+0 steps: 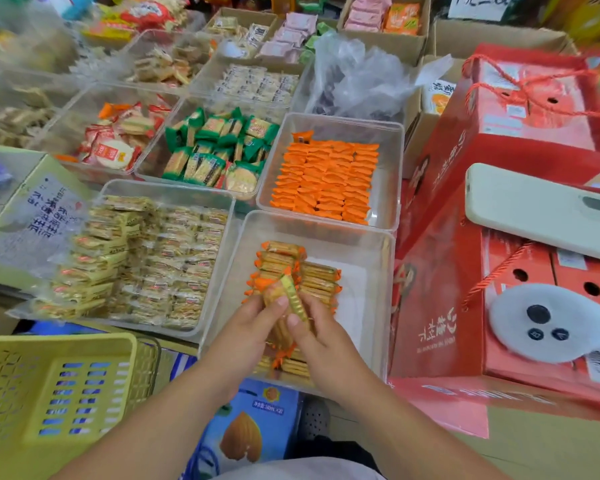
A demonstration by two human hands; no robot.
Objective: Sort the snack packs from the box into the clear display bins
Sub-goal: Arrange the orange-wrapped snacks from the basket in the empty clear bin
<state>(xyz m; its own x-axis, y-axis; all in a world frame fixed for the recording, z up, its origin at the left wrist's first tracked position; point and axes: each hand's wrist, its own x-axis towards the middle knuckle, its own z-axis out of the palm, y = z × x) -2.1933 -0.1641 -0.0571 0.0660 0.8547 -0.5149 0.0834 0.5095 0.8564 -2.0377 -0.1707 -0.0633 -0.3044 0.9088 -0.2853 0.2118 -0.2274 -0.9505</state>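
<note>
Both hands work over the nearest clear bin. My left hand and my right hand together grip a small bunch of orange-edged cracker packs, thumbs on top, just above the bin's near end. A row of the same packs stands stacked along the bin's left side, and more lie under my hands. The bin's right half shows a bare bottom.
Other clear bins hold yellow packs, orange packs, green packs and red-white packs. Red gift boxes with a phone on top stand right. A yellow basket sits near left.
</note>
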